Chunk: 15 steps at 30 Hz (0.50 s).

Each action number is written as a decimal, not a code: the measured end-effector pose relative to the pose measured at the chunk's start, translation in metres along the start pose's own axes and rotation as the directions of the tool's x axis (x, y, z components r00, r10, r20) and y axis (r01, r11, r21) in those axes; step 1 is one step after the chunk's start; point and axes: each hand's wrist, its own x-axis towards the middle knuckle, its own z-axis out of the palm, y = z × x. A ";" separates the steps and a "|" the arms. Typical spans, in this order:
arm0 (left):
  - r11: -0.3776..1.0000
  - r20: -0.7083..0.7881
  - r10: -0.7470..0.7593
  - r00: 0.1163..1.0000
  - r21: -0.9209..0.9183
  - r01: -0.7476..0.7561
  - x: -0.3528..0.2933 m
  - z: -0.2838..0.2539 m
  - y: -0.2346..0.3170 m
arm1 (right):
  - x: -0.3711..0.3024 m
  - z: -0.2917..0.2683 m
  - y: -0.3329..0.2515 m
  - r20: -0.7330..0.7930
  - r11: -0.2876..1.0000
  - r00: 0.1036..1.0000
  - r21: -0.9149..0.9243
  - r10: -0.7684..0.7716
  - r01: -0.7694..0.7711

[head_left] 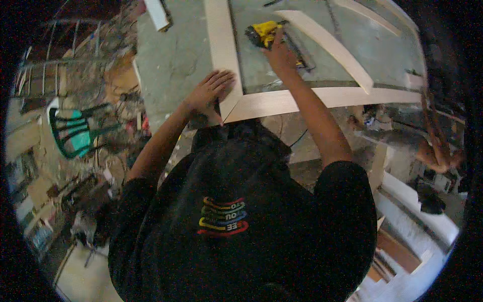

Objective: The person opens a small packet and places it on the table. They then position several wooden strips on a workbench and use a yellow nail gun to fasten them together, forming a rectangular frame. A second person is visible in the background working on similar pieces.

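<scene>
Your left hand [209, 93] lies flat, fingers spread, on the mitred corner of the pale wood frame [282, 103] lying on the desk [171, 55], w/ right hand [279, 53] wrapped around the yellow power tool [264, 34]; frame's probably stiff, light but awkward, so hold near the joint.

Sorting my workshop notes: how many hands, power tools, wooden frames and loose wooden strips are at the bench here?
Hands: 2, left hand, right hand
Yellow power tool: 1
Wooden frame: 1
Loose wooden strips: 2, long strip, far strip
Total: 6
</scene>
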 end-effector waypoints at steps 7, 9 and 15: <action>1.000 0.034 -0.002 0.999 0.014 0.001 -0.020 -0.033 -0.005 | -0.036 -0.024 -0.020 -0.100 0.982 0.994 0.176 -0.046 0.064; 1.000 0.041 -0.011 0.999 0.004 0.010 -0.021 -0.032 -0.004 | -0.058 -0.030 0.024 -0.263 0.987 0.962 0.120 -0.071 0.105; 0.999 0.080 -0.009 0.997 0.033 0.006 -0.017 -0.032 -0.002 | -0.149 -0.043 0.172 -0.221 0.959 0.965 0.209 -0.144 0.191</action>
